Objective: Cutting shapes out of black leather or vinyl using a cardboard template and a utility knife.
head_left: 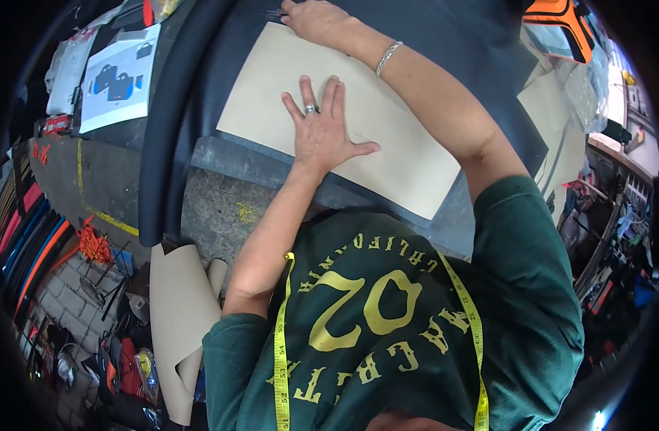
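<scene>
A large beige sheet of paper or card (401,144) lies on dark, smooth sheet material (229,43). My left hand (322,133), with a ring on it, rests flat on the sheet, fingers spread and thumb out to the right. Beyond the sheet's far left corner, my right hand (316,23) is closed, its arm reaching across above the paper. From its fingers a thin dark thing (273,13) sticks out to the left, too small to name. A bracelet (388,59) circles my right wrist.
A yellow tape measure (281,359) hangs down my shirt. At left, a printed sheet with bag pictures (120,79) lies on the table, past a rolled dark edge (164,144). A beige paper roll (177,309) stands below. An orange-and-black item (559,25) sits far right.
</scene>
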The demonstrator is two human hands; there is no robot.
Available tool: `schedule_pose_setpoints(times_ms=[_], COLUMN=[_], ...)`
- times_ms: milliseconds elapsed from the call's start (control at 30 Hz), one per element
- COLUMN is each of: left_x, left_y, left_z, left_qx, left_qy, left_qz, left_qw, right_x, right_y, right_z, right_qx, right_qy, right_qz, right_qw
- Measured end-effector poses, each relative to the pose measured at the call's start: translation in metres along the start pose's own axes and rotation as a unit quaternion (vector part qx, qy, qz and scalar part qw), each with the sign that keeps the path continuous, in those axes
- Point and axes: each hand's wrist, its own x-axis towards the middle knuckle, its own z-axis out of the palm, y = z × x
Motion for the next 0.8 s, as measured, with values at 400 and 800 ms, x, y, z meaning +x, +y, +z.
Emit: schedule_pose_setpoints(times_ms=[400, 800], left_x=[0.0, 0.004], left_y=[-0.002, -0.038], left_z=[0.0, 0.024], left_qx=[0.035, 0.108], left_qy=[0.014, 0.009], left_qz=[0.005, 0.023], left_qw=[0.999, 0.994], right_x=[-0.106, -0.271], right_y=[0.047, 0.183], right_z=[-0.007, 0.017], right_qx=[-0.169, -0.091], right_qy=[0.012, -0.029], right_qz=[0.076, 0.116], right_qw=[0.983, 0.989])
